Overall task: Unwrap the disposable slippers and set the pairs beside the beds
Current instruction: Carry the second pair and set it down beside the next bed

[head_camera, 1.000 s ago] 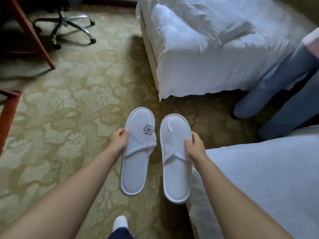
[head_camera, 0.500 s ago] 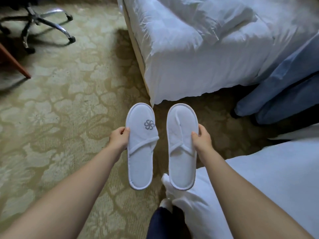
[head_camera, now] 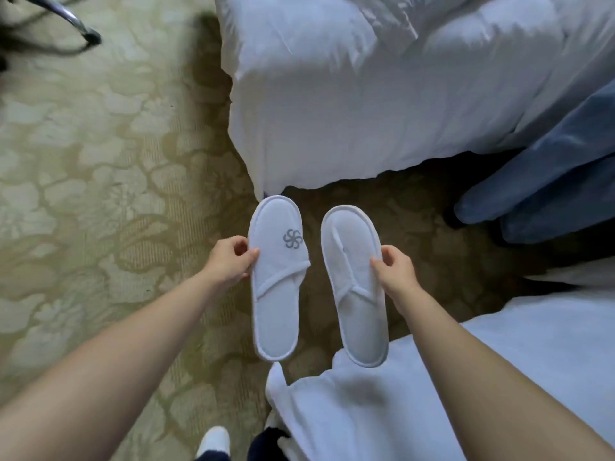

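I hold two white disposable slippers side by side above the carpet, toes pointing away from me. My left hand (head_camera: 229,259) pinches the left edge of the slipper with a grey swirl logo (head_camera: 276,281). My right hand (head_camera: 394,271) pinches the right edge of the plain slipper (head_camera: 352,287), whose upper looks flattened and creased. Both slippers are unwrapped. They hang over the gap between the far bed (head_camera: 366,104) and the near bed (head_camera: 532,377), just short of the far bed's corner.
Patterned green-gold carpet (head_camera: 100,194) covers the floor. An office chair's metal base (head_camera: 80,31) is at the top left. Another person's blue trouser legs (head_camera: 539,188) stand at the right between the beds. My own foot in a white slipper (head_camera: 214,442) shows at the bottom.
I have moved forward toward the far bed's corner, both slippers still in hand. The chair base has slid to the top-left edge and the far bed fills more of the view.
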Demonstrator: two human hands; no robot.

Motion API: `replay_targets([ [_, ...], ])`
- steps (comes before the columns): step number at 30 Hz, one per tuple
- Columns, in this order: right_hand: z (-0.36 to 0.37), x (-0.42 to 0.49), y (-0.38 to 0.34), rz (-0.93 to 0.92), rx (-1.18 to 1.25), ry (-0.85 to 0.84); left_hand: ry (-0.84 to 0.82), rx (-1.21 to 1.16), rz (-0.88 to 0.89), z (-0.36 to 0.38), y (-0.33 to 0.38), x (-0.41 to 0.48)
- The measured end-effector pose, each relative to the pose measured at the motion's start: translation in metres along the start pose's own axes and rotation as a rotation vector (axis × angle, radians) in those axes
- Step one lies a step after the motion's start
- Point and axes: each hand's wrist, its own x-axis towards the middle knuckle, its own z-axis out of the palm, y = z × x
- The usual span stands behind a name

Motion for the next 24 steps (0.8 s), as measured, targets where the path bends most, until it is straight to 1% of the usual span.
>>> replay_targets([
  [4,0.007,0.031,0.033,0.05,-0.016,-0.013,0.045,0.023,-0.047,0.038,-0.028,0.025],
  [11,0.047,0.09,0.086,0.094,0.04,0.021,0.006,0.009,-0.136,0.1,-0.091,0.069],
  [17,0.095,0.146,0.151,0.136,0.052,0.018,-0.026,-0.017,-0.224,0.142,-0.165,0.124],
  [20,0.118,0.168,0.183,0.209,0.081,-0.012,-0.017,-0.031,-0.257,0.157,-0.203,0.146],
  [24,0.153,0.202,0.226,0.274,0.069,0.009,-0.01,-0.082,-0.323,0.181,-0.252,0.174],
])
